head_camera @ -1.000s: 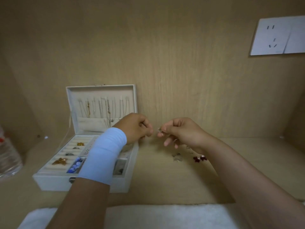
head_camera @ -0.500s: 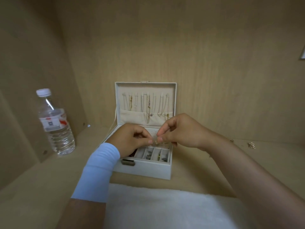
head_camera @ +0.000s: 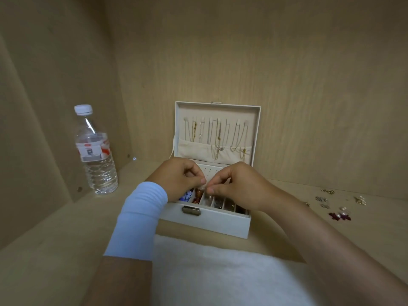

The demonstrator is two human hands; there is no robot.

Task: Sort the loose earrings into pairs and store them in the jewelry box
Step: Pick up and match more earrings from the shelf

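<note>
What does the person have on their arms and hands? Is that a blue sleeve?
Yes! The left arm wears a snug, pale blue sleeve, like a soft tube, covering just the wrist and forearm. The right arm has no sleeve. The left hand and right hand are bare: no gloves, and no rings or watch show.

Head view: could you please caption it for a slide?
Left hand and right hand pinch a tiny item over the jewelry box; loose earrings nearby.

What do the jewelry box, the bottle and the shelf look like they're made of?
Jewelry box: likely off-white faux leather, matte, with a metal clasp and cloth-like lining. Bottle: clear plastic, glossy, ribbed, white cap. Shelf: pale wood-grain board, probably laminate, matte.
</note>
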